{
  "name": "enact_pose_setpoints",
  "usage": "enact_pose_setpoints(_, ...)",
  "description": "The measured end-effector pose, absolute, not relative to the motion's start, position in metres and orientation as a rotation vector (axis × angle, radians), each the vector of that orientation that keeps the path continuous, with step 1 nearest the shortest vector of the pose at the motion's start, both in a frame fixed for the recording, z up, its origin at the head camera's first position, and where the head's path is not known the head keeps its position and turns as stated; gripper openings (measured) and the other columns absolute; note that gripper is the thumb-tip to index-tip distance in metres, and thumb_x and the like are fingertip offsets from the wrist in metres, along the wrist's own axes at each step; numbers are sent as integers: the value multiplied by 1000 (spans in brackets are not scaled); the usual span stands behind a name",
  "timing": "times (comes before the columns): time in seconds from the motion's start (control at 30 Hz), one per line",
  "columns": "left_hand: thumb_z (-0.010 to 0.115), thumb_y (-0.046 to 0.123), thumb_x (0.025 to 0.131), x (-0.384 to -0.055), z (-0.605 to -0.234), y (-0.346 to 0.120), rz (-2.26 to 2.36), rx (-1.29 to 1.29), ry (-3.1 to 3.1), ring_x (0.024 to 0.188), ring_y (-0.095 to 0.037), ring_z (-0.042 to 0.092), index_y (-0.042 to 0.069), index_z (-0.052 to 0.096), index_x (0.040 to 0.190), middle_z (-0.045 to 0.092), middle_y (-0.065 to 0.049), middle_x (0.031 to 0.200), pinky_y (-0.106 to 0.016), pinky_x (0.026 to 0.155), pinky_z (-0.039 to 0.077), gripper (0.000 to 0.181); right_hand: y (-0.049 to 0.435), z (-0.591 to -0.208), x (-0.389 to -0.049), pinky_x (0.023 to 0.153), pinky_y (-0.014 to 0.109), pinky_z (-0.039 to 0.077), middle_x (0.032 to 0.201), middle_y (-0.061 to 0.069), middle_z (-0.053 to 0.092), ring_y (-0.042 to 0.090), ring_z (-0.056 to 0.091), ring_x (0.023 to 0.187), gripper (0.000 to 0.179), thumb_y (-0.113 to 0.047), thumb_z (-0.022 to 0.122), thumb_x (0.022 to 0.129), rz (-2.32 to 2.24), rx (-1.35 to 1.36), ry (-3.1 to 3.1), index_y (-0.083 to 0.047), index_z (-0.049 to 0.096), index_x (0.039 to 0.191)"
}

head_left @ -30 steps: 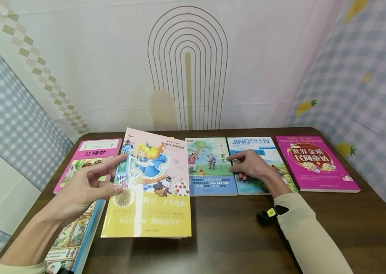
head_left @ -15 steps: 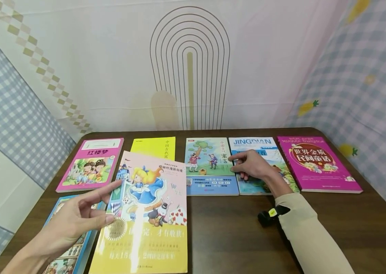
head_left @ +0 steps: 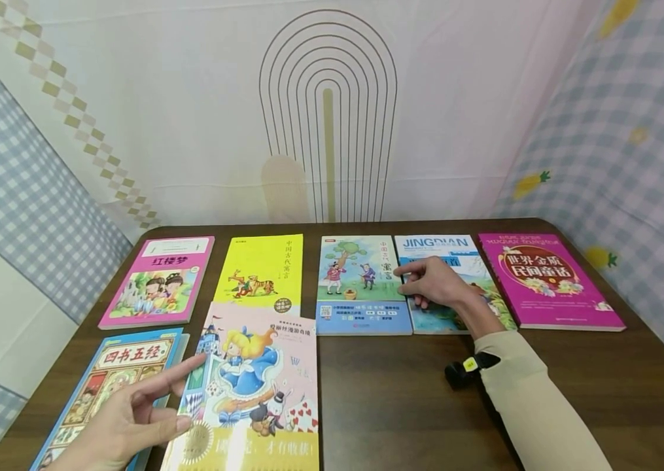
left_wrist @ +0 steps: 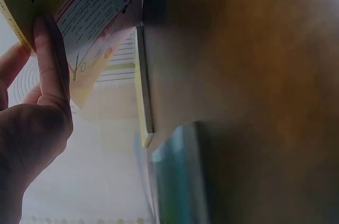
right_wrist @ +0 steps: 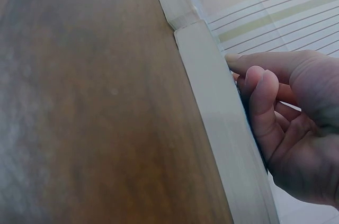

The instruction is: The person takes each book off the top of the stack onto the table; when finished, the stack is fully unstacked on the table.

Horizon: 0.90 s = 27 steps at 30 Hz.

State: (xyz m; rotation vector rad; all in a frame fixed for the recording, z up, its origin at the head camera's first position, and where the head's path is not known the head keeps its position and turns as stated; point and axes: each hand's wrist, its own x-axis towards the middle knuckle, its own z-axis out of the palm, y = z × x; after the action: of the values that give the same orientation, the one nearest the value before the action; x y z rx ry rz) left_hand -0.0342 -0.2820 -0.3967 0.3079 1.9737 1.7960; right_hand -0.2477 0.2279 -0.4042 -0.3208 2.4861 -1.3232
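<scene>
My left hand pinches the left edge of a pink and yellow picture-cover book, thumb in front and fingers behind. In the left wrist view the back cover of this book faces the camera, and it is tilted; whether its lower edge touches the table cannot be told. My right hand rests on a blue landscape-cover book. Its thumb and index fingertips reach the right edge of a green and blue book. In the right wrist view the other fingers are loosely curled.
Along the back of the brown table lie a pink book, a yellow book partly covered in view, and a magenta book. A light-blue book lies at front left under my left hand. Cloth curtains stand behind.
My left hand has lowered the pink and yellow book toward me, uncovering most of the yellow book and more of the light-blue one. The right hand stays in place.
</scene>
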Motion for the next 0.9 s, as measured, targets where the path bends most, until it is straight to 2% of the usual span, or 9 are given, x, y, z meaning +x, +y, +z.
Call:
enact_pose_setpoints(0.1, 52, -1, 107, -30, -404, -286, 1827, 335, 1888, 58, -26, 30, 44, 42, 161, 32, 4, 104, -44, 52, 28, 70, 228, -405, -248, 53, 32, 55, 80, 8, 63, 15, 59, 55, 50, -13, 76, 97, -1317, -335, 2488, 2, 63, 143)
enact_pose_setpoints(0.27, 49, -4, 107, -28, -411, -291, 1844, 371, 1805, 57, -28, 21, 43, 44, 160, 30, 1, 103, -46, 49, 21, 71, 229, -405, -249, 53, 32, 55, 81, 8, 64, 15, 59, 55, 50, -13, 76, 97, -1308, -345, 2502, 2, 63, 143)
enact_pose_setpoints(0.4, 57, 2, 105, -29, -411, -292, 1751, 239, 1899, 53, -25, 20, 45, 49, 156, 35, 1, 103, -42, 44, 20, 68, 229, -404, -249, 53, 32, 55, 81, 9, 64, 15, 59, 54, 49, -12, 76, 97, -1303, -339, 2511, 2, 64, 142)
enact_pose_setpoints(0.53, 65, 7, 102, -32, -412, -292, 1648, 125, 1951, 52, -21, 23, 25, 42, 163, 37, -1, 103, -33, 44, 27, 68, 228, -404, -249, 53, 31, 55, 80, 8, 63, 15, 59, 55, 49, -12, 76, 97, -1296, -325, 2510, 2, 64, 142)
enact_pose_setpoints(0.57, 66, 7, 101, -33, -412, -291, 1637, 117, 1944, 52, -20, 24, 24, 42, 163, 38, -2, 103, -31, 46, 30, 68, 228, -404, -249, 53, 31, 55, 80, 8, 63, 15, 59, 55, 49, -12, 76, 97, -1294, -322, 2511, 2, 64, 142)
enact_pose_setpoints(0.63, 66, 6, 102, -36, -414, -291, 1636, 183, 1942, 53, -22, 23, 12, 35, 164, 36, -4, 102, -33, 47, 31, 69, 229, -404, -249, 53, 31, 55, 80, 8, 64, 15, 59, 55, 49, -13, 76, 97, -1292, -318, 2513, 2, 64, 142)
enact_pose_setpoints(0.67, 66, 5, 102, -38, -414, -292, 1632, 205, 1946, 53, -22, 22, 14, 36, 164, 36, -4, 101, -33, 47, 30, 69, 229, -404, -249, 53, 32, 55, 80, 8, 64, 15, 59, 55, 49, -13, 77, 96, -1294, -317, 2512, 2, 64, 142)
enact_pose_setpoints(0.73, 67, 5, 102, -40, -415, -292, 1606, 244, 1986, 53, -22, 21, 10, 35, 163, 36, -4, 100, -33, 47, 29, 69, 229, -404, -249, 53, 32, 55, 81, 9, 64, 15, 59, 55, 49, -13, 77, 97, -1295, -318, 2512, 1, 64, 142)
enact_pose_setpoints(0.9, 69, 8, 101, -44, -407, -287, 1527, 184, 2048, 57, -18, 21, -4, 21, 164, 36, -5, 100, -30, 48, 30, 80, 229, -405, -250, 54, 32, 56, 81, 8, 64, 16, 60, 55, 46, -13, 76, 97, -1289, -296, 2508, 0, 66, 140)
